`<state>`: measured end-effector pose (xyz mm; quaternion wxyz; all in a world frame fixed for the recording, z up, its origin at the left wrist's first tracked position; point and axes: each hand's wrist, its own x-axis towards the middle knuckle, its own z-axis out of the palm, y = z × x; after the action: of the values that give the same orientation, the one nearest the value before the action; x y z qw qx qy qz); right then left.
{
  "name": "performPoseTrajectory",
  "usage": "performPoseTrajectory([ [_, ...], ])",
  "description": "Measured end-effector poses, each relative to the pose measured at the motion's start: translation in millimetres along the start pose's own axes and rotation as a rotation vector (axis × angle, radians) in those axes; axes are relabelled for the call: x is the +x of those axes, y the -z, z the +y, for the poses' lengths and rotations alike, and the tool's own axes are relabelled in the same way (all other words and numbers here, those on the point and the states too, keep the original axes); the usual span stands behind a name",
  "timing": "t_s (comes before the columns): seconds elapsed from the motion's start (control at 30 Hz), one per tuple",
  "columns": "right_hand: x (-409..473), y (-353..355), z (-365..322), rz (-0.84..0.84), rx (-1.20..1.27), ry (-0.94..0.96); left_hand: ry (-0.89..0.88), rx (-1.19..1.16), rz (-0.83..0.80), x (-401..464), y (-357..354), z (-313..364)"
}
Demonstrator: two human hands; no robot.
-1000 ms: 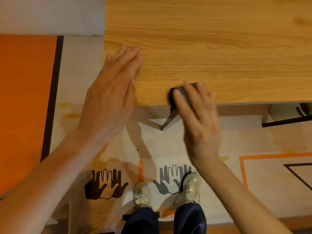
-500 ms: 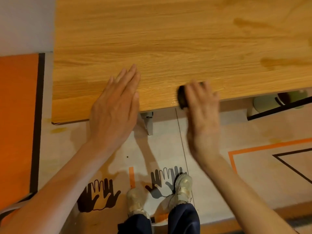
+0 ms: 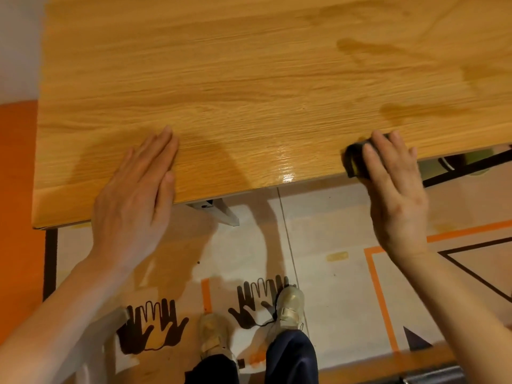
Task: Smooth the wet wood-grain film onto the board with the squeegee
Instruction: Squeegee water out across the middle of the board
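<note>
The wood-grain film (image 3: 249, 87) lies flat on top of the board (image 3: 194, 194), and it covers all of the top that we can see. There are dark wet patches on it far back on the right. Near the front edge there is a shiny wet spot.

The squeegee (image 3: 356, 159) is small and dark. It sits on the film right at the front edge of the board, on the right side. The right hand (image 3: 393, 189) holds it. Its fingers (image 3: 372, 159) curl over the top of the squeegee and press it down. The squeegee is mostly hidden under them.

The left hand (image 3: 133, 198) lies flat on the film near the front left. Its fingers are straight and close together. It holds nothing. It just presses the film down.

What could go wrong? The film is wet, so I think it could slide if the left hand lets up. The squeegee is right at the edge, so it might slip off the board. If it tips, its corner could scratch the film. Water or air could stay trapped if a spot is skipped.

Below the board is a floor (image 3: 332, 245) with orange lines and hand shapes (image 3: 152, 325). The person's shoes (image 3: 288, 303) stand there.
</note>
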<state>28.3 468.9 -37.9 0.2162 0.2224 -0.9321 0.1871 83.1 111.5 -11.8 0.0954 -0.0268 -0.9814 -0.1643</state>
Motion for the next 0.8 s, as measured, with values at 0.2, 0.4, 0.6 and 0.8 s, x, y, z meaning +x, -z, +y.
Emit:
performPoseTrajectory([
  [0.2,15.3,-27.9,-81.0,0.008,0.179,-0.012,0.142,-0.172,0.064,4.6,4.5,14.6],
  [0.4,21.9,-15.0,-63.6,-0.222,0.231,0.196,0.176,-0.193,-0.017,40.3,-6.6,57.2],
  [0.6,9.1,45.3,46.2,-0.224,0.125,-0.163,0.174,-0.183,-0.036,87.1,-17.4,70.6],
  [0.8,28.5,23.9,-25.4,-0.159,0.133,-0.281,0.171,-0.094,-0.056,95.4,-33.8,71.3],
])
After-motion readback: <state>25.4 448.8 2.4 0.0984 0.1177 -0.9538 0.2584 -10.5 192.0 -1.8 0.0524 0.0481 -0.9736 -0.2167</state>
